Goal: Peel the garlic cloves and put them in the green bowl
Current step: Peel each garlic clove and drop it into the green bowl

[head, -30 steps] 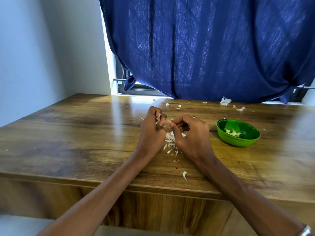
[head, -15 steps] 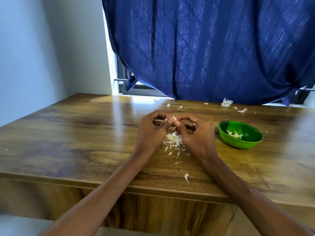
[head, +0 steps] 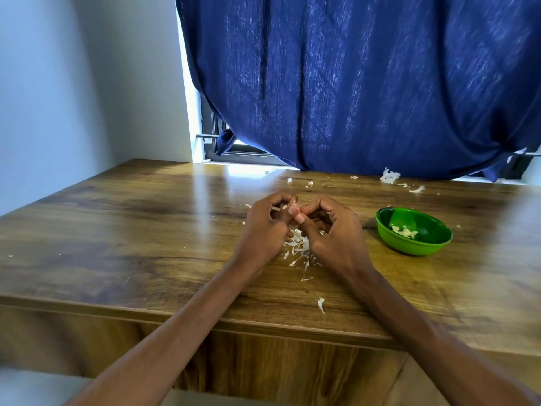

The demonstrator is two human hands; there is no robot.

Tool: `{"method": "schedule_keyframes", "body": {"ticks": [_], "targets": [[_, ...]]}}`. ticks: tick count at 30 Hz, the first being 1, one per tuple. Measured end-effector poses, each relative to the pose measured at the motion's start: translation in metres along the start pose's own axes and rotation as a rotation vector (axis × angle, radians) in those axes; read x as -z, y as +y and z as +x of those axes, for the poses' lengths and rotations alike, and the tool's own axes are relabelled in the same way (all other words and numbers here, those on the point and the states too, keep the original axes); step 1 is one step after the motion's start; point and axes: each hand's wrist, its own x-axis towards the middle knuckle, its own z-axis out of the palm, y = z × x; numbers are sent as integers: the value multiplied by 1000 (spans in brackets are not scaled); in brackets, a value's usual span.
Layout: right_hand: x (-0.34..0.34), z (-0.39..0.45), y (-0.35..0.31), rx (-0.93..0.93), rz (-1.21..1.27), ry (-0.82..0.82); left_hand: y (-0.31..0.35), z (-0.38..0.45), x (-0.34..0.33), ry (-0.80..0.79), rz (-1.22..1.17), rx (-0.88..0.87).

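Observation:
My left hand [head: 265, 230] and my right hand [head: 333, 235] meet over the middle of the wooden table [head: 117, 244], fingers curled. Both pinch a small garlic clove [head: 294, 210] between thumbs and fingertips; most of the clove is hidden by the fingers. Under the hands lies a pile of white garlic skins [head: 300, 246]. To the right stands the green bowl [head: 389, 235], holding a few peeled cloves [head: 405, 231].
More scraps of skin lie near the table's far edge, with a larger clump [head: 389, 175] below the blue curtain [head: 366, 83]. One loose skin [head: 321, 303] sits near the front edge. A white wall is on the left.
Both hands have stayed together over the skin pile, with only small shifts of thumbs and fingers on the clove. The pile and bowl are unmoved.

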Motion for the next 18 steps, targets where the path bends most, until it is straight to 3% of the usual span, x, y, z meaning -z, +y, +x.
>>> {"method": "schedule_keyframes", "body": {"ticks": [10, 18], "targets": [[0, -1, -1, -11, 58, 20, -5, 1, -1, -31, -27, 51], [-1, 0, -1, -22, 11, 92, -2, 2, -5, 77, 32, -78]]}}
